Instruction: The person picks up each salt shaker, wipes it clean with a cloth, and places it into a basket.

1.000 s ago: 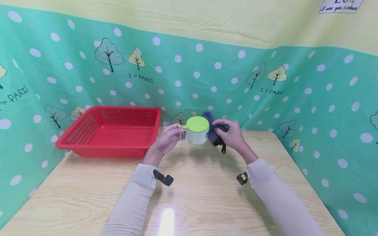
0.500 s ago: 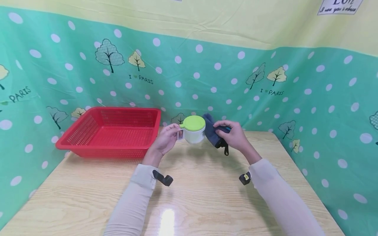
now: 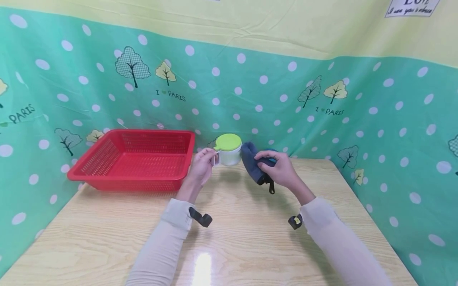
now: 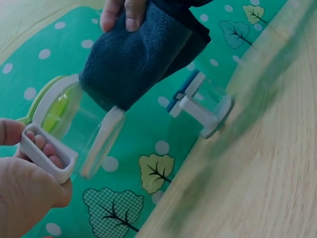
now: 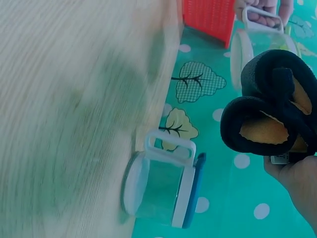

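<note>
My left hand (image 3: 202, 165) grips the white handle of a clear jar (image 3: 230, 157) with a bright green lid. The jar is raised above the table. In the left wrist view, curled fingers pass through the handle (image 4: 69, 171). My right hand (image 3: 277, 167) pinches a dark blue fuzzy cloth (image 3: 251, 165) with a black strap loop hanging from it. In the right wrist view, the cloth (image 5: 267, 126) has rolled ends with tan inside. It is close beside the green-lidded jar; I cannot tell whether they touch.
A second clear jar (image 5: 161, 186), with a blue lid and white handle, stands on the table beyond my right hand, mostly hidden in the head view. A red plastic basket (image 3: 132, 184) sits at the back left. A polka-dot curtain (image 3: 214, 83) hangs behind the wooden table (image 3: 243, 246).
My left hand has moved the green-lidded jar to the left and slightly up. The cloth in my right hand has shifted a little left and down.
</note>
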Demonstrator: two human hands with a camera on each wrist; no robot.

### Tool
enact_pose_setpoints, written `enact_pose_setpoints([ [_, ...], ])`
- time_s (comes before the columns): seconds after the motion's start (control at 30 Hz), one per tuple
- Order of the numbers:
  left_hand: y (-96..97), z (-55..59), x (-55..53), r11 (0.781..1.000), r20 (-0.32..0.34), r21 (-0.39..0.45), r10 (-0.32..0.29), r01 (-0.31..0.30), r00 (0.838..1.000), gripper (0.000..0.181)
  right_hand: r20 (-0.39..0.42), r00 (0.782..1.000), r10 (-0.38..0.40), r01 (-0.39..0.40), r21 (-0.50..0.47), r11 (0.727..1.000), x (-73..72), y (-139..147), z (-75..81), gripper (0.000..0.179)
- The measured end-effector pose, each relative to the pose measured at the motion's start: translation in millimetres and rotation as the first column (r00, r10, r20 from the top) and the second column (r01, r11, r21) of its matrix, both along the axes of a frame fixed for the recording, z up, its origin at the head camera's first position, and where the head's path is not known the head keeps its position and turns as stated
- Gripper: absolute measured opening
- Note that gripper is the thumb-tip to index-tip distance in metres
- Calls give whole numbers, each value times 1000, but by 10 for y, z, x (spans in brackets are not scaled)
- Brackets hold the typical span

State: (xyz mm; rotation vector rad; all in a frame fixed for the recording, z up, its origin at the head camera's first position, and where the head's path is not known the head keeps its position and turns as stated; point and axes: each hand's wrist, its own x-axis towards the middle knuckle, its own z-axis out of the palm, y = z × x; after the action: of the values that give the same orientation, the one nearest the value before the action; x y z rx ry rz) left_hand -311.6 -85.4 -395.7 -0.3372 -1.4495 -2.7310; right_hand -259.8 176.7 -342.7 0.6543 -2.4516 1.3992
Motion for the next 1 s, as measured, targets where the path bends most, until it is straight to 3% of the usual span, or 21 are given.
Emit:
enact_pose_setpoints([
  [0.2, 33, -23, -13, 999, 6, 5, 41, -41, 999, 28, -38, 999, 31, -30, 20, 999, -173, -2, -229, 20],
  [0.53, 54, -36, -25, 998, 11, 4, 63, -63, 998, 25, -55, 991, 122, -120, 39, 992, -98, -148, -324, 23],
  [0.77, 63, -26, -13, 997, 13, 8, 75, -75, 997, 23, -108, 978, 177, -162, 130, 978, -75, -255, -386, 23],
  [1.0, 52, 16, 6, 999, 15, 32, 39, -40, 999, 24, -112, 975, 194, -174, 163, 971, -99, -273, -441, 22],
])
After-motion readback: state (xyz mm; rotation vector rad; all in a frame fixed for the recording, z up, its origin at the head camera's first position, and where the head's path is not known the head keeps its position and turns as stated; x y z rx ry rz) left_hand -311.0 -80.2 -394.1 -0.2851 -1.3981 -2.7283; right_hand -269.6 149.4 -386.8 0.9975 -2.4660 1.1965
